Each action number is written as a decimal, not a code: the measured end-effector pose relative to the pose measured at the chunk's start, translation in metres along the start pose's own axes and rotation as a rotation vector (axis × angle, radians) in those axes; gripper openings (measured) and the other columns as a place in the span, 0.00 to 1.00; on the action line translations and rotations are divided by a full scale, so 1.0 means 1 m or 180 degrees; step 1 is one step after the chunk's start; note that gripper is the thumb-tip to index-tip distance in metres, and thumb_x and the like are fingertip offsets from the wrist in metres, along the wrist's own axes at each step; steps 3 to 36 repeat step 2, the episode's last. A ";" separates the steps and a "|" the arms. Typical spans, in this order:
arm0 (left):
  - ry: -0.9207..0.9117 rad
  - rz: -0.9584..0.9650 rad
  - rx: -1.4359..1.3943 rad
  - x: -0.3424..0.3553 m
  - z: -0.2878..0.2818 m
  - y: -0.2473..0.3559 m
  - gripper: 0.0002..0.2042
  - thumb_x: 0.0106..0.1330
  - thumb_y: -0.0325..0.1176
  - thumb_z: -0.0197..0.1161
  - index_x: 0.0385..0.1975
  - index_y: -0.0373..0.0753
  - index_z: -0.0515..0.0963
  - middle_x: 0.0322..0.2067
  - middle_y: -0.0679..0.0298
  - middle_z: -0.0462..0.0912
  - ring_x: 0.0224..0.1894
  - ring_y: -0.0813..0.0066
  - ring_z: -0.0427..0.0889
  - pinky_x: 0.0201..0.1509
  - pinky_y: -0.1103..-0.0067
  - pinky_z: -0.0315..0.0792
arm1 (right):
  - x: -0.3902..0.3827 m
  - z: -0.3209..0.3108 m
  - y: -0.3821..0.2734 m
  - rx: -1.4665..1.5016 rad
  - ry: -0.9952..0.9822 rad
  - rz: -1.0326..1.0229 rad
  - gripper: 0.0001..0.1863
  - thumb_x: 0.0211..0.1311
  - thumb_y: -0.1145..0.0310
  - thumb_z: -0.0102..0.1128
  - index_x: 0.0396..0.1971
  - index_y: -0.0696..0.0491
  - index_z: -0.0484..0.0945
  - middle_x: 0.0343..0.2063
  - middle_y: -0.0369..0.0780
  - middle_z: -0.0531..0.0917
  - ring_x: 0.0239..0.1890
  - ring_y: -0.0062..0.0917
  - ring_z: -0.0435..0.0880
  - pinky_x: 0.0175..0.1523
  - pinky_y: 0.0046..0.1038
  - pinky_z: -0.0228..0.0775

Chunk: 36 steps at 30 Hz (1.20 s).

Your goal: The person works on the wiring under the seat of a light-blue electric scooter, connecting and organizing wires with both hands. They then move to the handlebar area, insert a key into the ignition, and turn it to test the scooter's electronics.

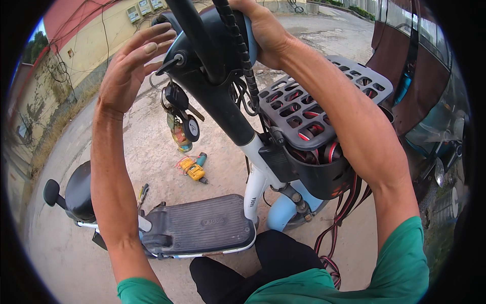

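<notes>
I stand astride an electric scooter's footboard area, beside its black ridged footboard (210,225). My left hand (134,66) has its fingers stretched apart at the left edge of the blue-and-black head cover (179,45); whether the fingertips touch it I cannot tell. My right hand (266,33) wraps round the cover's right blue edge, its fingertips hidden behind. Between my hands rises the black handlebar stem (200,38), with a spiral-wrapped cable (238,43) beside it. A key sits in the lock, and its bunch of keys (177,99) hangs below.
A black front basket (324,177) holds black-and-red straps under a perforated lid (324,96); strap ends (336,223) trail to the ground. A yellow-and-teal power drill (195,167) and pliers (144,193) lie on the concrete. A brown-covered vehicle (415,66) stands at right.
</notes>
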State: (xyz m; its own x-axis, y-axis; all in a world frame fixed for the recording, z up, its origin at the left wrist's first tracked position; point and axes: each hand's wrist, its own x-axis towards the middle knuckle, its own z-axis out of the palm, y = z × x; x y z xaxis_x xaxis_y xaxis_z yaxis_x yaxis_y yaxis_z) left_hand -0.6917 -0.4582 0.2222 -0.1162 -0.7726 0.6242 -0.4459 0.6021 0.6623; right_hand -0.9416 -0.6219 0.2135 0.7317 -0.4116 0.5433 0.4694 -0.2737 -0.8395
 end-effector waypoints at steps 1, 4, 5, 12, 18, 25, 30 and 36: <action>-0.0100 -0.0162 0.0039 0.012 0.002 0.005 0.39 0.65 0.59 0.69 0.74 0.44 0.76 0.70 0.50 0.79 0.77 0.46 0.72 0.78 0.33 0.58 | -0.004 0.008 -0.006 0.0108 -0.0030 0.0005 0.41 0.70 0.30 0.59 0.59 0.56 0.83 0.47 0.43 0.92 0.46 0.32 0.93 0.60 0.35 0.87; -0.0251 -0.0312 0.0458 0.022 0.006 0.017 0.43 0.63 0.67 0.69 0.76 0.51 0.73 0.72 0.51 0.77 0.79 0.46 0.68 0.81 0.33 0.52 | -0.011 0.026 -0.016 0.0242 -0.0087 -0.0009 0.41 0.69 0.30 0.60 0.59 0.56 0.83 0.47 0.44 0.92 0.45 0.32 0.94 0.60 0.33 0.87; -0.0251 -0.0312 0.0458 0.022 0.006 0.017 0.43 0.63 0.67 0.69 0.76 0.51 0.73 0.72 0.51 0.77 0.79 0.46 0.68 0.81 0.33 0.52 | -0.011 0.026 -0.016 0.0242 -0.0087 -0.0009 0.41 0.69 0.30 0.60 0.59 0.56 0.83 0.47 0.44 0.92 0.45 0.32 0.94 0.60 0.33 0.87; -0.0251 -0.0312 0.0458 0.022 0.006 0.017 0.43 0.63 0.67 0.69 0.76 0.51 0.73 0.72 0.51 0.77 0.79 0.46 0.68 0.81 0.33 0.52 | -0.011 0.026 -0.016 0.0242 -0.0087 -0.0009 0.41 0.69 0.30 0.60 0.59 0.56 0.83 0.47 0.44 0.92 0.45 0.32 0.94 0.60 0.33 0.87; -0.0251 -0.0312 0.0458 0.022 0.006 0.017 0.43 0.63 0.67 0.69 0.76 0.51 0.73 0.72 0.51 0.77 0.79 0.46 0.68 0.81 0.33 0.52 | -0.011 0.026 -0.016 0.0242 -0.0087 -0.0009 0.41 0.69 0.30 0.60 0.59 0.56 0.83 0.47 0.44 0.92 0.45 0.32 0.94 0.60 0.33 0.87; -0.0251 -0.0312 0.0458 0.022 0.006 0.017 0.43 0.63 0.67 0.69 0.76 0.51 0.73 0.72 0.51 0.77 0.79 0.46 0.68 0.81 0.33 0.52 | -0.011 0.026 -0.016 0.0242 -0.0087 -0.0009 0.41 0.69 0.30 0.60 0.59 0.56 0.83 0.47 0.44 0.92 0.45 0.32 0.94 0.60 0.33 0.87; -0.0251 -0.0312 0.0458 0.022 0.006 0.017 0.43 0.63 0.67 0.69 0.76 0.51 0.73 0.72 0.51 0.77 0.79 0.46 0.68 0.81 0.33 0.52 | -0.011 0.026 -0.016 0.0242 -0.0087 -0.0009 0.41 0.69 0.30 0.60 0.59 0.56 0.83 0.47 0.44 0.92 0.45 0.32 0.94 0.60 0.33 0.87; -0.0251 -0.0312 0.0458 0.022 0.006 0.017 0.43 0.63 0.67 0.69 0.76 0.51 0.73 0.72 0.51 0.77 0.79 0.46 0.68 0.81 0.33 0.52 | -0.011 0.026 -0.016 0.0242 -0.0087 -0.0009 0.41 0.69 0.30 0.60 0.59 0.56 0.83 0.47 0.44 0.92 0.45 0.32 0.94 0.60 0.33 0.87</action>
